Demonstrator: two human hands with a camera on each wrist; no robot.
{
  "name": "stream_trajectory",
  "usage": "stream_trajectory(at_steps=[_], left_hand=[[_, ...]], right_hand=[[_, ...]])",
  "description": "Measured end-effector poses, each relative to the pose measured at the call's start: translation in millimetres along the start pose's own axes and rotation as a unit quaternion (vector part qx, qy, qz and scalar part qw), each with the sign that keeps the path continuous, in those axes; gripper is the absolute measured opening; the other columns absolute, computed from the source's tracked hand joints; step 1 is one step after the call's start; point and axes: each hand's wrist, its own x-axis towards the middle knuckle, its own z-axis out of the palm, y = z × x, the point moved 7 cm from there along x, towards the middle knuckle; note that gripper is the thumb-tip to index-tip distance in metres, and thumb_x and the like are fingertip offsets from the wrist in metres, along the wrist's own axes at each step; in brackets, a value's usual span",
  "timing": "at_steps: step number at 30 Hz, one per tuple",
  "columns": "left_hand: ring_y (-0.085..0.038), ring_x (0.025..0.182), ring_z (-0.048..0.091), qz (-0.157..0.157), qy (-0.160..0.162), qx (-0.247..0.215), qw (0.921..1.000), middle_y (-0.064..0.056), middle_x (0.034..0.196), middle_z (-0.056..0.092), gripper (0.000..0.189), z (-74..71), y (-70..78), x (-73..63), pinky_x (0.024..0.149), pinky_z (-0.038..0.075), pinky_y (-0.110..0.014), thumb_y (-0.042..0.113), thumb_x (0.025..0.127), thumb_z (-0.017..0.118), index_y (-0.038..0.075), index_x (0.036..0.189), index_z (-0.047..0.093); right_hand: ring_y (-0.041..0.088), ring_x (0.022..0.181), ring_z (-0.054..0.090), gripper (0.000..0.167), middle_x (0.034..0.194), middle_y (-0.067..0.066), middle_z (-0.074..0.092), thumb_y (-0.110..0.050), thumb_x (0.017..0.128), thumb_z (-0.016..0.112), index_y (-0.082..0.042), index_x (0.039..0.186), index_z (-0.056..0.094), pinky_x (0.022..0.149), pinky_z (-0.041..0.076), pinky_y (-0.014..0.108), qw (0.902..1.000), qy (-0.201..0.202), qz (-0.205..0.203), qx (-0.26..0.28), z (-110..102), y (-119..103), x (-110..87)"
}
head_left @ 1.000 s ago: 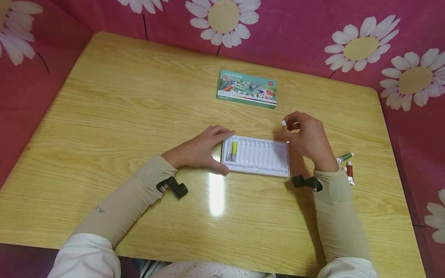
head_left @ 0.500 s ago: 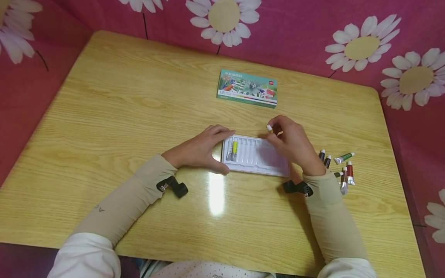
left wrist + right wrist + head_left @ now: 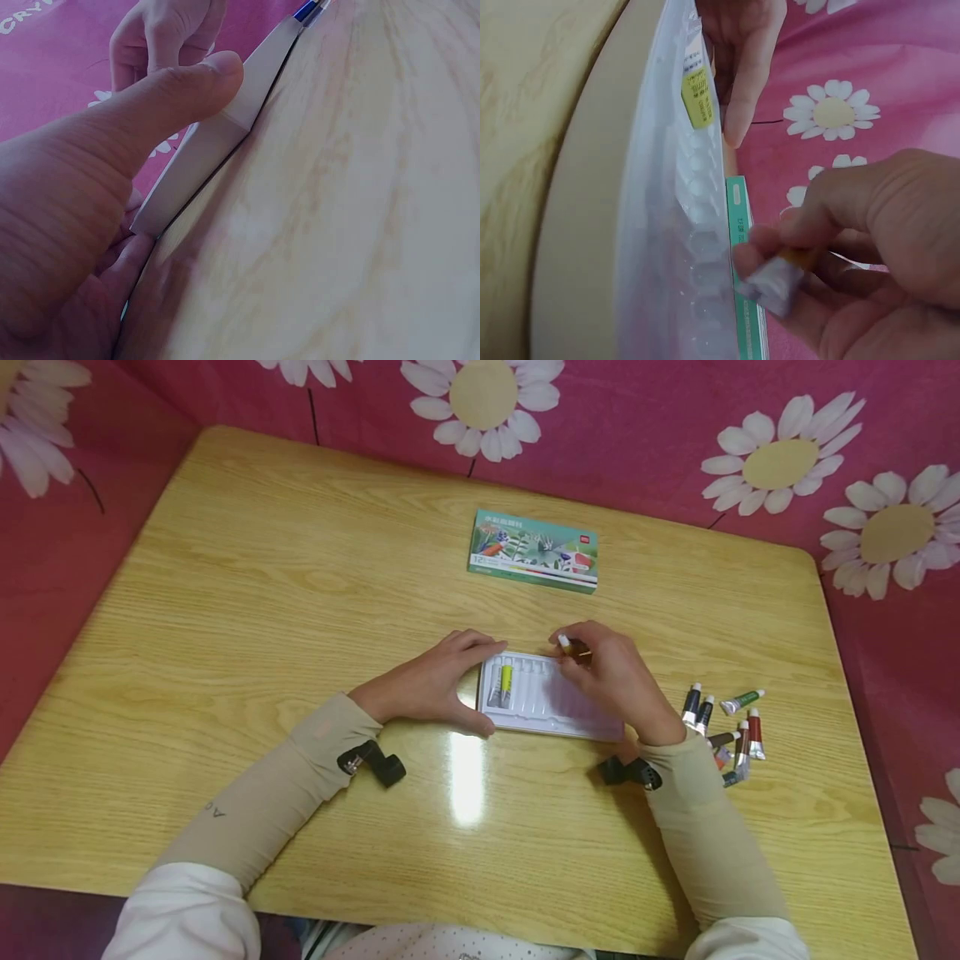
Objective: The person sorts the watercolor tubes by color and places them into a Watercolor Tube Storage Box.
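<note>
A white plastic tray (image 3: pixel 536 693) with narrow slots lies on the table. My left hand (image 3: pixel 435 681) holds its left end, thumb at the near corner and fingers at the far one. Two paint tubes sit in its leftmost slots: a pale one (image 3: pixel 495 683) and a yellow one (image 3: pixel 507 680). Over the tray's far edge, right of the middle, my right hand (image 3: pixel 618 681) pinches a paint tube (image 3: pixel 776 281) with an orange-brown band, silver crimped end and white cap. That hand and forearm cover part of the tray's right side.
Several loose paint tubes lie to the right of my right wrist, among them a green one (image 3: pixel 742 700) and a red-brown one (image 3: pixel 755 733). A teal paint box (image 3: pixel 533 550) with printed flowers lies behind the tray. A pink flowered cloth (image 3: pixel 630 435) rises beyond the table.
My right hand has moved left over the tray with the paint tube, uncovering more of the loose tubes at the right. The left hand and the tray have stayed put.
</note>
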Motion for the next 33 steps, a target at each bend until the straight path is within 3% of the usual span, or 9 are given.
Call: stream_trajectory(at_steps=[4,13,21,26,33], left_hand=[[-0.022,0.155,0.028,-0.002,-0.001,0.001,1.0,-0.003,0.167,0.031,0.116,0.3,-0.4,-0.2,0.128,0.031,-0.044,0.061,0.073,0.087,0.021,0.165,0.029],[-0.022,0.155,0.028,-0.001,0.0,0.001,1.0,-0.003,0.167,0.031,0.116,0.9,-1.0,-0.5,0.128,0.031,-0.045,0.06,0.073,0.087,0.021,0.165,0.028],[-0.023,0.154,0.03,0.007,0.003,0.006,1.0,-0.004,0.166,0.033,0.116,0.0,-0.7,-0.2,0.127,0.033,-0.045,0.06,0.073,0.087,0.019,0.165,0.029],[-0.022,0.153,0.031,0.002,0.003,0.003,1.0,-0.004,0.165,0.034,0.116,-0.8,-0.4,-0.5,0.127,0.034,-0.045,0.06,0.073,0.087,0.02,0.165,0.03],[-0.022,0.152,0.032,0.006,0.004,0.002,1.0,-0.004,0.164,0.034,0.116,-1.6,1.2,-0.6,0.127,0.034,-0.044,0.06,0.073,0.088,0.019,0.164,0.03]], right_hand=[[0.035,0.113,0.07,0.037,0.125,0.018,0.069,-0.001,0.096,0.068,0.0,0.132,0.066,0.096,0.061,0.049,0.9996,-0.015,-0.018,0.015,3.3,-1.6,-0.1],[0.03,0.098,0.073,0.033,0.114,0.016,0.074,-0.004,0.089,0.079,-0.001,0.121,0.072,0.09,0.063,0.047,0.9982,-0.009,-0.045,0.037,9.4,-11.4,-0.8],[0.024,0.083,0.074,0.046,0.091,0.011,0.074,-0.018,0.084,0.087,-0.006,0.124,0.067,0.079,0.061,0.04,0.999,0.016,-0.027,0.033,18.8,-14.4,0.0],[0.02,0.084,0.073,0.043,0.091,0.007,0.075,-0.024,0.084,0.087,-0.012,0.121,0.069,0.078,0.057,0.034,0.9993,0.014,-0.011,0.033,27.1,-14.0,-0.7],[0.018,0.081,0.071,0.04,0.089,0.005,0.074,-0.026,0.085,0.087,-0.013,0.12,0.071,0.076,0.054,0.034,0.9995,0.013,-0.021,0.019,34.1,-17.4,-0.8]])
